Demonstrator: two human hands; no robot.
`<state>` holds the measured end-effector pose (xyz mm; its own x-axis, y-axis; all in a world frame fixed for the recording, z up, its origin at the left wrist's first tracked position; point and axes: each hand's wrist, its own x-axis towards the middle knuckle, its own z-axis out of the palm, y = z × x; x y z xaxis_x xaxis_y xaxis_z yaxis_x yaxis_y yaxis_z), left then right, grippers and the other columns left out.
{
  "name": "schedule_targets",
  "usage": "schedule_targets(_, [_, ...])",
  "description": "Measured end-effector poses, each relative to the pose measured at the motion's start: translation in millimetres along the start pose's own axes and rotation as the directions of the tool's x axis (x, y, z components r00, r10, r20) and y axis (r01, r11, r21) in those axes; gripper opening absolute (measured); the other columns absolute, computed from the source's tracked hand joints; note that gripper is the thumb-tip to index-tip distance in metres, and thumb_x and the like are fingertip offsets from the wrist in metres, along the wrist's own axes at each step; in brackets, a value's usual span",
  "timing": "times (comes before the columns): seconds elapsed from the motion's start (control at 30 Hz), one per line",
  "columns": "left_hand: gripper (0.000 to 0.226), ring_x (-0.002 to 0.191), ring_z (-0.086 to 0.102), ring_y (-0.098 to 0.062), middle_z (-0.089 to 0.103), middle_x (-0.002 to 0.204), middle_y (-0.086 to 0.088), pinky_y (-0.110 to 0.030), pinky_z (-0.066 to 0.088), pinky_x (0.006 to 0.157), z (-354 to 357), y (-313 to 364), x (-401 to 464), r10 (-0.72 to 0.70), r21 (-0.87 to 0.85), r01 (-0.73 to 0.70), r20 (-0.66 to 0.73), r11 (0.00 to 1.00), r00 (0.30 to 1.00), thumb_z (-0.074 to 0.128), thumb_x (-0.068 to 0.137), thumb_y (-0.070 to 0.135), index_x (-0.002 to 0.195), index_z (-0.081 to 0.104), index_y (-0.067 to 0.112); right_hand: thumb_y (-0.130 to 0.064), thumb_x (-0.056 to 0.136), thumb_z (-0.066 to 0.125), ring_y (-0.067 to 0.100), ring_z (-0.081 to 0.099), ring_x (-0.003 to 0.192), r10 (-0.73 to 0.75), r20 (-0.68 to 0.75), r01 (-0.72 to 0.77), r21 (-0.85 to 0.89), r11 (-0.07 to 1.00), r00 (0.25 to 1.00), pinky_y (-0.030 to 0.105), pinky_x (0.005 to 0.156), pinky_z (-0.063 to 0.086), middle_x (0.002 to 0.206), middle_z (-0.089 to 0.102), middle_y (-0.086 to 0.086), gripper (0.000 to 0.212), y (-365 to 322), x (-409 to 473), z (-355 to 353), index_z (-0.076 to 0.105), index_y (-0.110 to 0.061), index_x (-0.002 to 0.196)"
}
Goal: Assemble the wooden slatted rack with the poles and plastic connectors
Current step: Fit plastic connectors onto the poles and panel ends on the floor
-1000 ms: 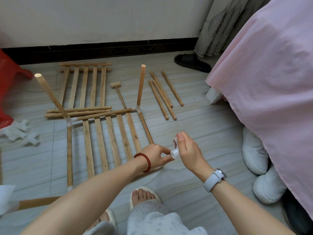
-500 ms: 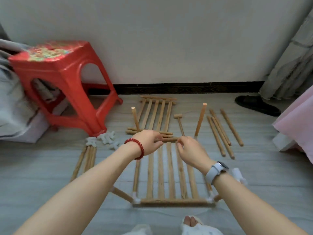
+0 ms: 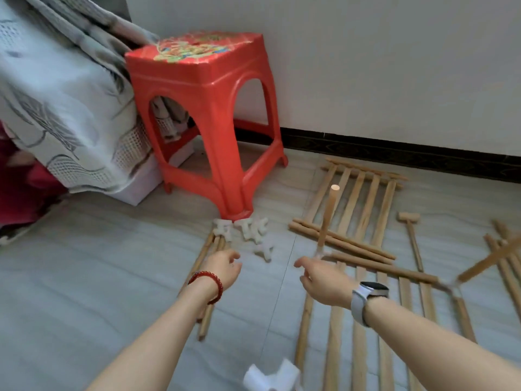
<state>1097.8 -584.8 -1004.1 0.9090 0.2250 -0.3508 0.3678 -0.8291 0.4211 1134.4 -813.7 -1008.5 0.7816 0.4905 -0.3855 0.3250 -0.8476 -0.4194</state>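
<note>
Both hands reach out over the floor, left hand (image 3: 224,266) and right hand (image 3: 324,280) empty, fingers loosely spread, near the white plastic connectors (image 3: 248,230) beside the red stool (image 3: 208,108).

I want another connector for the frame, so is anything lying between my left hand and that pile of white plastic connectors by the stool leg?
Nothing visible does. The left hand hovers open just short of the white plastic connectors, with bare floor between. Loose poles lie under the hand, not across the path.
</note>
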Motion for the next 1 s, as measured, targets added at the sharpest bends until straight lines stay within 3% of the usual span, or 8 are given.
schedule_targets(0.27, [0.077, 0.138, 0.013, -0.032, -0.001, 0.155, -0.004, -0.042, 0.031, 0.105, 94, 2, 115, 0.008, 0.033, -0.008, -0.013, 0.999, 1.0, 0.06, 0.086, 0.033, 0.147, 0.014, 0.032, -0.019, 0.098, 0.034, 0.024, 0.049, 0.117, 0.086, 0.032, -0.089, 0.093, 0.992, 0.996, 0.031, 0.091, 0.041, 0.13, 0.05, 0.01, 0.04, 51, 85, 44, 0.036, -0.015, 0.137])
schedule_targets(0.47, [0.101, 0.14, -0.018, -0.035, -0.029, 0.152, -0.001, -0.049, 0.021, 0.109, 111, -6, 178, 0.019, 0.407, -0.066, 0.117, 0.911, 0.993, 0.064, 0.071, 0.063, 0.146, -0.001, 0.042, -0.018, 0.097, 0.035, 0.028, 0.05, 0.116, 0.119, 0.077, -0.129, 0.147, 0.981, 0.99, 0.033, 0.095, 0.041, 0.13, 0.051, 0.011, 0.036, 79, 99, 65, 0.046, -0.015, 0.131])
schedule_targets(0.53, [0.089, 0.141, -0.007, -0.034, -0.021, 0.154, -0.002, -0.045, 0.023, 0.109, 115, -7, 186, 0.026, 0.315, -0.06, 0.11, 0.947, 0.994, 0.068, 0.072, 0.057, 0.144, 0.022, 0.036, -0.017, 0.096, 0.035, 0.027, 0.051, 0.117, 0.135, 0.075, -0.146, 0.176, 0.973, 0.988, 0.032, 0.096, 0.041, 0.129, 0.053, 0.011, 0.035, 87, 100, 67, 0.048, -0.015, 0.129])
schedule_targets(0.63, [0.056, 0.129, 0.019, -0.031, 0.013, 0.146, -0.004, -0.039, 0.032, 0.102, 121, -1, 189, 0.128, 0.231, -0.125, 0.0, 0.965, 0.992, 0.072, 0.073, 0.04, 0.122, 0.049, 0.025, -0.016, 0.096, 0.035, 0.025, 0.052, 0.116, 0.157, 0.058, -0.167, 0.228, 0.959, 0.986, 0.029, 0.094, 0.041, 0.127, 0.056, 0.009, 0.033, 95, 100, 67, 0.051, -0.014, 0.126])
schedule_targets(0.77, [0.032, 0.112, 0.029, -0.024, 0.032, 0.121, -0.004, -0.033, 0.041, 0.087, 138, 4, 171, 0.149, 0.268, -0.173, 0.107, 0.948, 0.983, 0.063, 0.081, 0.035, 0.107, 0.051, 0.02, -0.016, 0.096, 0.036, 0.026, 0.053, 0.114, 0.179, 0.036, -0.182, 0.253, 0.95, 0.983, 0.027, 0.089, 0.041, 0.124, 0.058, 0.009, 0.031, 100, 93, 68, 0.053, -0.013, 0.121])
schedule_targets(0.87, [0.016, 0.108, 0.035, -0.024, 0.041, 0.113, -0.005, -0.032, 0.043, 0.077, 154, 1, 149, 0.139, 0.205, -0.128, -0.039, 0.97, 0.99, 0.055, 0.087, 0.024, 0.1, 0.059, 0.015, -0.018, 0.097, 0.036, 0.024, 0.055, 0.11, 0.193, 0.045, -0.198, 0.286, 0.938, 0.98, 0.028, 0.087, 0.043, 0.119, 0.061, 0.008, 0.03, 102, 84, 71, 0.052, -0.013, 0.121])
schedule_targets(0.93, [0.012, 0.106, 0.042, -0.023, 0.046, 0.107, -0.004, -0.027, 0.042, 0.079, 156, 9, 137, 0.052, 0.012, -0.051, -0.109, 0.999, 0.993, 0.056, 0.086, 0.018, 0.09, 0.065, 0.012, -0.02, 0.097, 0.04, 0.021, 0.058, 0.099, 0.213, 0.038, -0.213, 0.355, 0.91, 0.976, 0.028, 0.084, 0.044, 0.109, 0.062, 0.004, 0.027, 101, 79, 72, 0.054, -0.014, 0.119])
schedule_targets(1.0, [0.007, 0.093, 0.054, -0.02, 0.056, 0.099, -0.005, -0.025, 0.045, 0.074, 145, 30, 125, -0.169, -0.387, 0.128, -0.073, 0.913, 0.983, 0.061, 0.083, 0.017, 0.082, 0.067, 0.012, -0.023, 0.095, 0.046, 0.019, 0.059, 0.087, 0.223, 0.025, -0.208, 0.465, 0.86, 0.975, 0.028, 0.081, 0.046, 0.096, 0.06, -0.001, 0.023, 96, 72, 71, 0.056, -0.015, 0.115])
